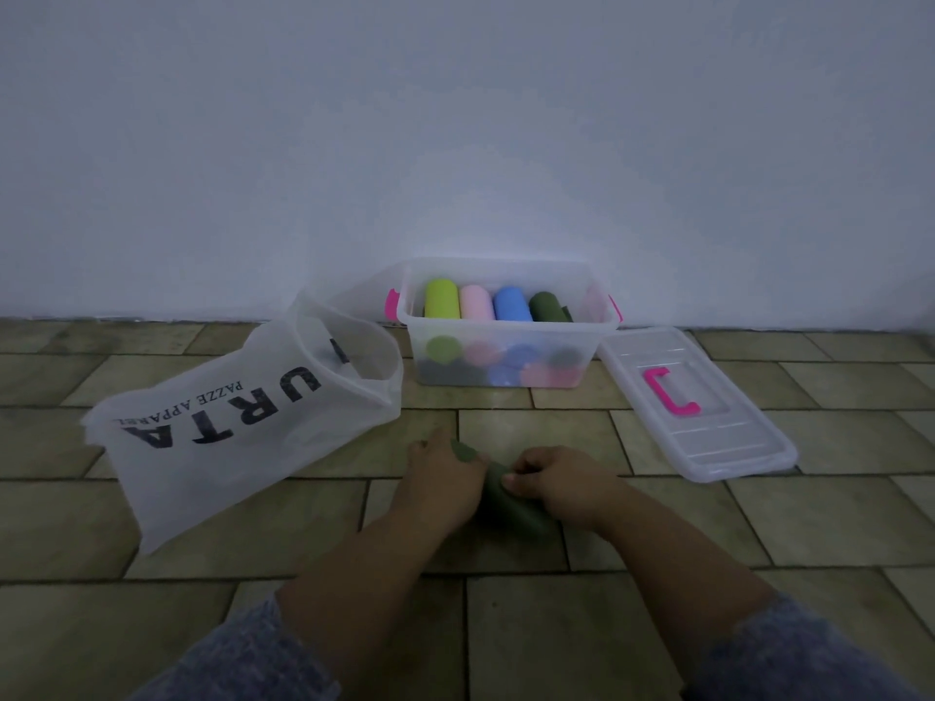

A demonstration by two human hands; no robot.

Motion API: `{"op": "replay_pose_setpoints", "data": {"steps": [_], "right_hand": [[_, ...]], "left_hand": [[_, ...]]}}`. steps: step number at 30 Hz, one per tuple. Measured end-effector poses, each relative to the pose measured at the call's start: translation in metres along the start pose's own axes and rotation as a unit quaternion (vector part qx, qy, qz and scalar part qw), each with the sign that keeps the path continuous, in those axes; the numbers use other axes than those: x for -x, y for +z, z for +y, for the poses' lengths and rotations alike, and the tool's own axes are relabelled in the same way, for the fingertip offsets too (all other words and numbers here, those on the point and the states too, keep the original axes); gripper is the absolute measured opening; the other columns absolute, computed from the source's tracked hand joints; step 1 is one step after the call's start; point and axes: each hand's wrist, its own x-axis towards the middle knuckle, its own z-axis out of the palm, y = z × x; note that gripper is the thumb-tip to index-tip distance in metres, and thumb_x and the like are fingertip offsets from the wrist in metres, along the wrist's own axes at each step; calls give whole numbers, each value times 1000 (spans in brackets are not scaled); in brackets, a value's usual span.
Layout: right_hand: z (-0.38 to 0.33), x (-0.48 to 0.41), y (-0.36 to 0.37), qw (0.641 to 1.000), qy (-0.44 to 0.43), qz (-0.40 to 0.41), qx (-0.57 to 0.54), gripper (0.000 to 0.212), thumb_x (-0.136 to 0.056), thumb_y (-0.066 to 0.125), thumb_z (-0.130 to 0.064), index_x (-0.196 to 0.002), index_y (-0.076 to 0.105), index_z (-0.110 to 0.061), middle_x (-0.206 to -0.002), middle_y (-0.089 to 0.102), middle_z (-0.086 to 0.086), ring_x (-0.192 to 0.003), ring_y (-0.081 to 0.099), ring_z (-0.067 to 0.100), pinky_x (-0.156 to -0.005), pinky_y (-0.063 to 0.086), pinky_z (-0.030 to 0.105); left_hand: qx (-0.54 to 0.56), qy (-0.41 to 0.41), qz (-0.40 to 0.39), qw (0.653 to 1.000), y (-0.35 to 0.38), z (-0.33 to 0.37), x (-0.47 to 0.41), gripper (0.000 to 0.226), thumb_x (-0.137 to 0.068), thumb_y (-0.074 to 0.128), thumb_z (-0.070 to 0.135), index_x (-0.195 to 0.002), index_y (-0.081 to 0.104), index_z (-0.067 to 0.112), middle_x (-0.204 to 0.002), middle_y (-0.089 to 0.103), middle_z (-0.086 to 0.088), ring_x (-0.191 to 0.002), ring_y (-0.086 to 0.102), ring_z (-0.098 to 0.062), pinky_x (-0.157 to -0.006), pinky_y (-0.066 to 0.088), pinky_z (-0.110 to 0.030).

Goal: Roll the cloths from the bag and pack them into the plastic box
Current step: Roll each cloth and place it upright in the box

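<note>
Fingers (537, 460) pinching cloth roll (516, 513) (soft, green), tiled floor (556, 629)

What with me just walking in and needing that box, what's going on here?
A person grips a nearly rolled dark green cloth on the tiled floor with the left hand and the right hand. The plastic box holds two layers of coloured rolls. Its lid lies on its right and the bag on its left.

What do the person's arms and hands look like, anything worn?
No gloves, rings or watch visible on the left hand or right hand. Forearms are uncovered. The left sleeve and right sleeve are mottled blue-grey fabric, ending near the elbows.
</note>
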Motion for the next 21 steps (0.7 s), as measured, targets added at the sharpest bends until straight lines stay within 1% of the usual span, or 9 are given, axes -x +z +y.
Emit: {"op": "replay_pose_setpoints", "data": {"steps": [4, 6, 8, 10, 12, 15, 17, 19, 21], "right_hand": [[6, 10, -1, 999, -16, -19, -45, 18, -88, 61, -31, -99, 68, -18, -101, 67, 3, -91, 59, 17, -71, 43, 26], [9, 13, 0, 998, -31, -28, -53, 12, -87, 63, -26, -96, 68, -20, -100, 66, 0, -94, 59, 16, -75, 43, 26], [8, 15, 3, 997, -35, -30, -59, 7, -83, 67, -25, -90, 67, -22, -93, 65, -3, -88, 59, 13, -74, 46, 28], [5, 16, 4, 994, -32, -12, -102, 23, -75, 74, -21, -94, 63, -17, -94, 65, 0, -87, 59, 14, -80, 49, 37], [3, 16, 4, 987, -24, -15, -159, 42, -70, 76, -18, -107, 56, -17, -106, 64, 3, -96, 60, 19, -89, 50, 43], [1, 16, 3, 955, -7, -64, -289, 47, -79, 71, -19, -121, 51, -19, -113, 65, 9, -102, 64, 24, -94, 50, 43], [1, 16, 0, 940, -5, -62, -336, 36, -84, 68, -17, -117, 55, -14, -109, 68, 13, -99, 66, 26, -91, 52, 43], [1, 16, -7, 937, -3, -48, -346, 25, -87, 64, -14, -110, 59, -9, -106, 69, 16, -98, 65, 30, -87, 51, 43], [4, 13, -20, 937, 7, -36, -349, 21, -87, 62, -12, -108, 61, -8, -109, 67, 19, -102, 62, 35, -89, 49, 46]], "left_hand": [[47, 47, 16, 998, -4, -3, 5, 49, -90, 56, 38, -135, 40, 30, -136, 44, -2, -112, 48, -20, -82, 42, -30], [134, 54, 19, 989, -4, -3, 6, 35, -87, 63, 29, -119, 52, 36, -124, 51, 0, -103, 52, -16, -83, 50, -35], [236, 30, 12, 971, -3, -1, 9, 28, -84, 66, 20, -102, 59, 40, -113, 55, 1, -95, 56, -19, -78, 55, -41], [314, 5, 10, 949, -1, 2, 11, 29, -81, 67, 13, -91, 63, 41, -105, 58, -2, -90, 59, -24, -71, 58, -42], [359, -7, 12, 933, 1, 8, 13, 32, -80, 66, 9, -84, 66, 41, -100, 59, -2, -86, 60, -26, -65, 57, -39], [397, -28, 22, 917, 2, 24, 11, 30, -80, 64, 10, -83, 65, 40, -99, 59, -4, -89, 58, -29, -68, 57, -43], [353, -11, 43, 934, 0, 34, 6, 28, -80, 63, 12, -90, 61, 39, -97, 58, 0, -87, 57, -24, -67, 56, -41], [211, 53, 53, 975, -4, 44, 1, 31, -83, 62, 18, -107, 55, 35, -97, 55, 11, -84, 55, -12, -62, 46, -26], [92, 145, 74, 982, -13, 52, -9, 43, -85, 62, 25, -125, 48, 29, -107, 49, 15, -91, 49, -7, -73, 40, -21]]}}
